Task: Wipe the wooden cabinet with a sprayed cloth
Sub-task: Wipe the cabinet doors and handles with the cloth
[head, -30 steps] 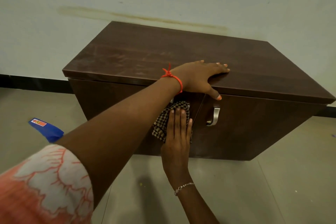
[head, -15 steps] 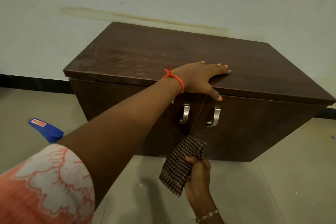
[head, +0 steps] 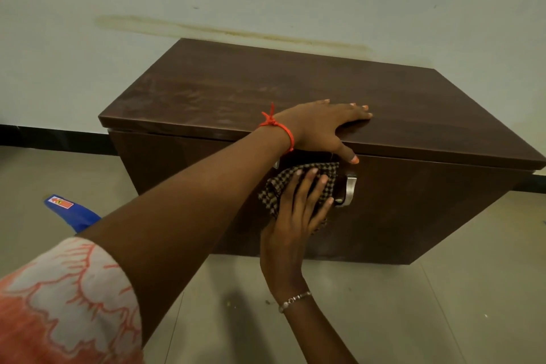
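A: Dark wooden cabinet against the wall, both front doors shut, so what's inside can't be seen.

B: And the cloth?

A: Checked cloth is flat on the cabinet's front, high up near where the doors meet, just left of the metal handle. The right hand is pressed over it, fingers spread and pointing up, palm pinning it to the wood.

B: Left hand?

A: Left hand lies flat on the top's front edge, fingers extended together, thumb hooked down over the lip, right above the cloth. Red thread on that wrist, a bracelet on the other.

B: Anything else?

A: A blue packet on the floor, well off to the left.
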